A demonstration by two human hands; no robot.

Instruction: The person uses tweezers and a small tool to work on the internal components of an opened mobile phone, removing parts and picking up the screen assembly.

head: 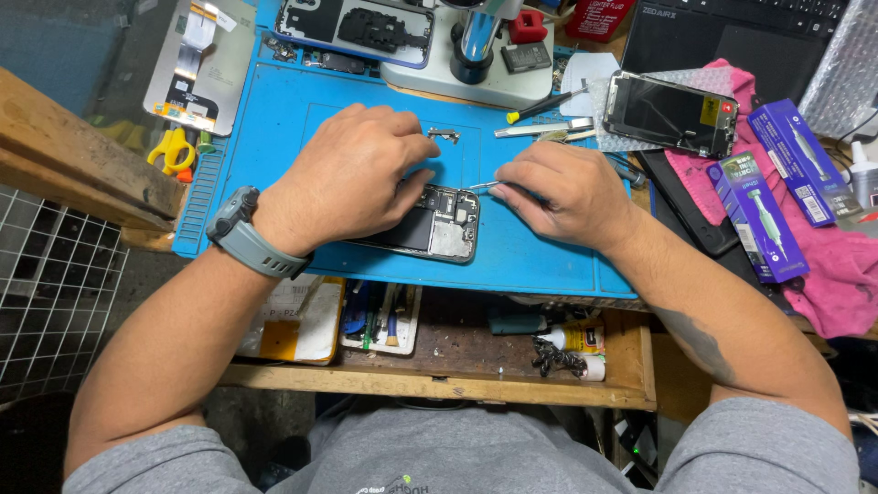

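An opened phone (441, 222) with its insides showing lies on a blue work mat (512, 256). My left hand (343, 178), with a grey watch at the wrist, rests on the phone and holds it down, covering most of it. My right hand (560, 192) grips metal tweezers (482, 186) whose tip points at the phone's upper right corner. A small metal bracket (444, 135) lies on the mat just above my left hand.
A microscope base (476, 55) stands at the back. A phone screen (670, 113) lies on bubble wrap to the right, beside purple tool boxes (757, 216) on a pink cloth (846, 274). Yellow scissors (171, 149) sit left. An open drawer (457, 352) below holds small tools.
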